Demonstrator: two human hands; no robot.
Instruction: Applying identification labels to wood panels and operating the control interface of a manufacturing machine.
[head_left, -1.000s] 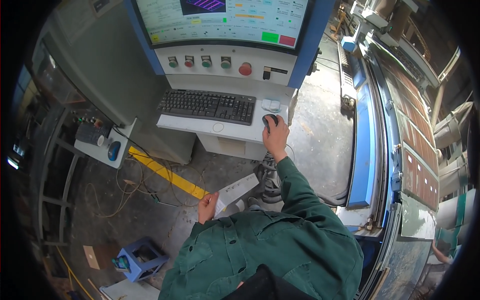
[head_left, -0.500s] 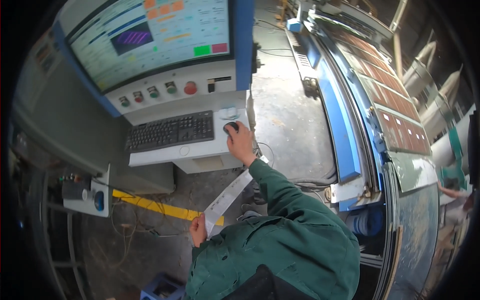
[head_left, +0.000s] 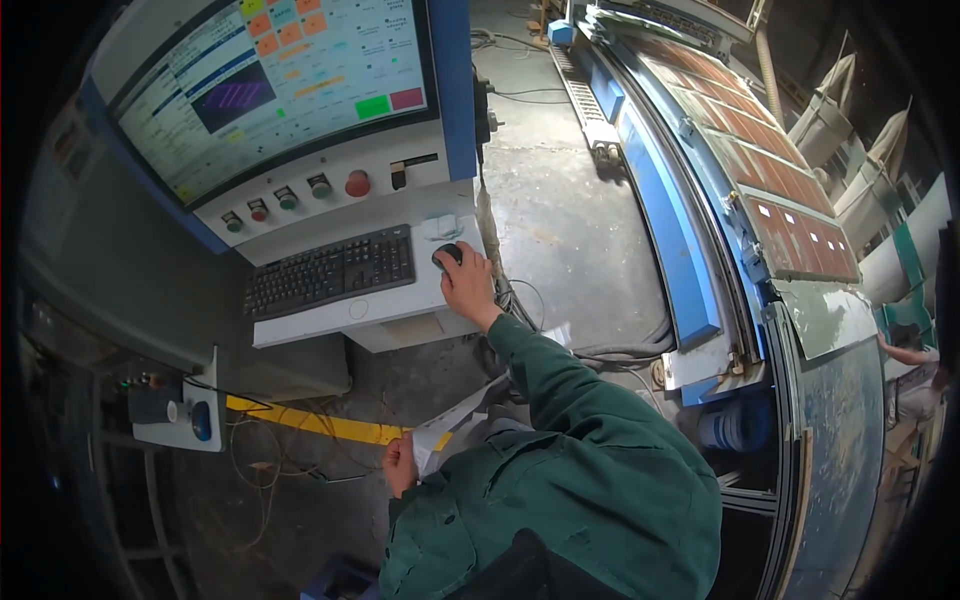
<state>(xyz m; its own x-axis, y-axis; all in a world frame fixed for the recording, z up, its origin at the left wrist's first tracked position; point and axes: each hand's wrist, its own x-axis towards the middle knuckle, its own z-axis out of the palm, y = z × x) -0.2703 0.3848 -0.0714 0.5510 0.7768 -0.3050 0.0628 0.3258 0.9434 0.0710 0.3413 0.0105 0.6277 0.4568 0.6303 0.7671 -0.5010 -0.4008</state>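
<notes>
The right hand (head_left: pixel 468 285) is cupped closed over the black mouse (head_left: pixel 447 255) on the tabletop (head_left: pixel 400 305) right of the keyboard (head_left: pixel 330 270), the left hand (head_left: pixel 398 465) grips a sheet of paper (head_left: pixel 455 425) near the waist, so the screen (head_left: pixel 270 85) work looks midway.

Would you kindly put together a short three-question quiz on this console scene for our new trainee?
1. True or false: the right hand rests on the mouse.
2. What does the left hand hold?
A. a paper
B. a wrench
C. a cup
3. Fill in: the keyboard lies to the ____ of the mouse.

Key
1. True: the hand covers the black mouse on the console shelf.
2. A: a white paper, held low by the green jacket.
3. Left: below the row of buttons under the screen.
</notes>
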